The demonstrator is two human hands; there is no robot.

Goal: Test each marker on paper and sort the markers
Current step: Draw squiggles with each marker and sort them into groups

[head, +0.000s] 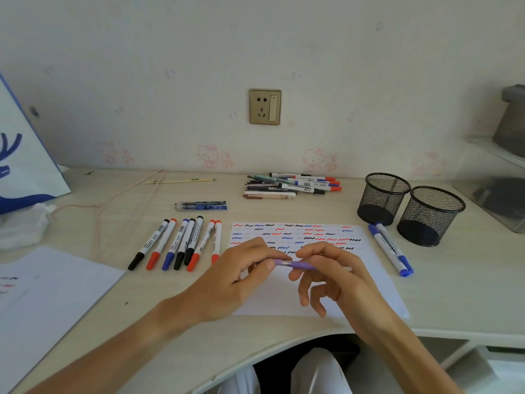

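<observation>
Just below the frame's centre, the left hand (241,273) and right hand (329,273) each pinch an end of a slim, smooth purple plastic pen (295,264) over the scribble-covered white paper sheet (377,282), and a sharp uncapping tug could flick its slippery barrel loose.

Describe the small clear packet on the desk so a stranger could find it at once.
Start at the wall socket and drop to the desk. The packet lies alone just beyond the marker row: clear wrapping showing dark blue, not white-barrelled like the markers.
</observation>
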